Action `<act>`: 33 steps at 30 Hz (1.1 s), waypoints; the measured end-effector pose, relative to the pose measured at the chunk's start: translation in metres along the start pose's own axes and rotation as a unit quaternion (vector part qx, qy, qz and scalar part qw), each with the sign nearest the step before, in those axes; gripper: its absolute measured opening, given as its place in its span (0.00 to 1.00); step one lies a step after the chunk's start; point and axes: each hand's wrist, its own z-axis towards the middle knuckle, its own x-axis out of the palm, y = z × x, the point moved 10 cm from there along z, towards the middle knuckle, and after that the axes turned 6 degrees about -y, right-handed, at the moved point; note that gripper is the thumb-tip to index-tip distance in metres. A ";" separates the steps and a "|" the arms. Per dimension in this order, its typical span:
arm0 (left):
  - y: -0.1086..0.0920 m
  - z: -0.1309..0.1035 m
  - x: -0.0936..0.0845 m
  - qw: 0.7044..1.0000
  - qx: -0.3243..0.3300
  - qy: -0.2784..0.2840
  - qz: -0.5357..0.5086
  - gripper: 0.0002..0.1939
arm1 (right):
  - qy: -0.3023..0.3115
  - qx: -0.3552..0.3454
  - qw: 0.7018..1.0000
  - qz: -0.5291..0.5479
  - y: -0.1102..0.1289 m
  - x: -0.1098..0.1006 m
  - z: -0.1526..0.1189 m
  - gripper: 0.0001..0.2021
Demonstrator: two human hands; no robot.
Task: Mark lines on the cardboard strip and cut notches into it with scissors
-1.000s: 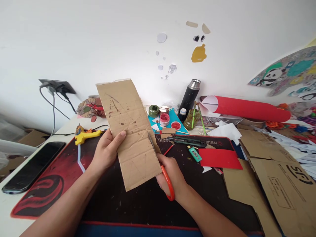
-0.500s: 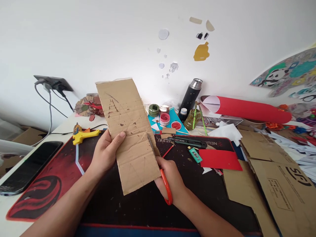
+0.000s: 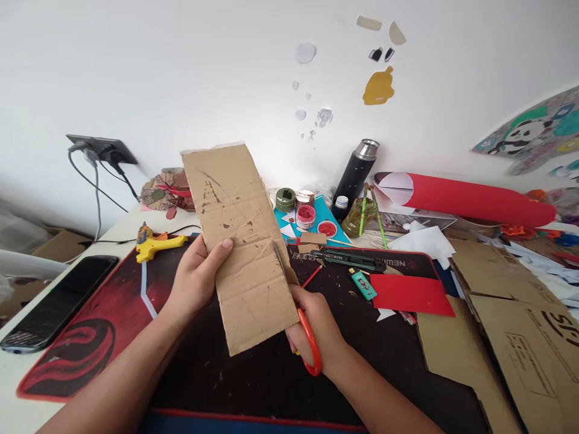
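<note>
A creased, stained piece of cardboard (image 3: 246,241) is held up over the dark mat, tilted. My left hand (image 3: 199,274) grips its left edge, the thumb lying on the face and the fingers behind it. In my right hand (image 3: 316,322) is a pair of scissors (image 3: 312,343) with orange-red handles, my fingers closed around them. One blade lies along the front of the cardboard near its right edge; the other blade is hidden behind. A cut runs beside the blade, leaving a narrow strip on the right side.
A yellow glue gun (image 3: 158,246) and a phone (image 3: 61,301) lie at left. Paint jars (image 3: 306,216), a thermos (image 3: 357,172) and a brush jar (image 3: 355,223) stand at the back. A utility knife (image 3: 350,259), red card (image 3: 411,294) and cardboard sheets (image 3: 520,337) lie at right.
The view has shifted slightly, so the background sits further right. Both hands keep their hold; the cardboard and scissors look almost the same, with a yellow bit now showing under my right hand.
</note>
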 end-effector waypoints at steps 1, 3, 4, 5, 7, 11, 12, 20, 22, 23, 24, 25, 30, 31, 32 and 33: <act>-0.001 0.000 -0.001 1.000 0.002 0.000 0.001 0.28 | -0.003 -0.002 1.000 0.005 0.001 -0.002 0.000 0.02; -0.002 -0.001 -0.002 1.000 0.006 -0.001 0.002 0.27 | 0.002 -0.005 1.000 0.010 0.002 -0.003 0.000 0.03; -0.002 -0.001 -0.002 1.000 0.005 0.000 0.002 0.27 | 0.007 -0.008 1.000 0.010 0.002 -0.003 0.000 0.04; -0.003 -0.001 -0.001 1.000 0.004 0.003 0.001 0.27 | 0.010 -0.012 1.000 0.008 0.004 -0.004 0.001 0.06; -0.003 -0.001 0.001 1.000 0.000 0.010 -0.003 0.29 | 0.008 -0.039 0.999 -0.005 0.010 -0.005 0.003 0.08; -0.003 -0.002 0.004 1.000 0.002 0.019 -0.005 0.30 | -0.011 -0.100 0.994 -0.032 0.023 -0.009 0.004 0.08; -0.003 -0.003 0.003 1.000 0.003 0.019 0.003 0.30 | -0.012 -0.106 0.994 -0.032 0.024 -0.010 0.004 0.08; 0.004 -0.003 -0.002 0.999 0.010 0.030 0.036 0.27 | -0.015 -0.100 0.994 -0.036 0.029 -0.015 0.001 0.06; 0.002 -0.003 -0.001 0.999 0.011 0.025 0.031 0.27 | -0.014 -0.096 0.994 -0.042 0.030 -0.016 0.001 0.07; 0.001 -0.003 0.000 0.999 0.010 0.021 0.027 0.27 | -0.014 -0.090 0.995 -0.042 0.029 -0.016 0.001 0.07; -0.001 -0.004 0.001 1.000 0.007 0.018 0.022 0.28 | -0.014 -0.082 0.996 -0.039 0.028 -0.016 0.002 0.08; -0.002 -0.005 0.002 1.000 0.005 0.015 0.014 0.29 | -0.012 -0.074 0.997 -0.035 0.026 -0.016 0.002 0.08; -0.002 -0.008 0.006 1.000 -0.009 0.006 -0.020 0.33 | -0.014 -0.068 0.998 -0.013 0.015 -0.012 0.002 0.08; -0.001 -0.008 0.005 1.000 -0.012 0.002 -0.023 0.34 | -0.013 -0.071 0.997 -0.011 0.014 -0.011 0.001 0.08; 0.000 -0.008 0.004 1.000 -0.014 -0.001 -0.024 0.34 | -0.012 -0.076 0.997 -0.008 0.013 -0.010 0.001 0.08; 0.001 -0.008 0.003 1.000 -0.016 -0.004 -0.024 0.34 | -0.019 -0.080 0.997 -0.005 0.014 -0.010 0.001 0.07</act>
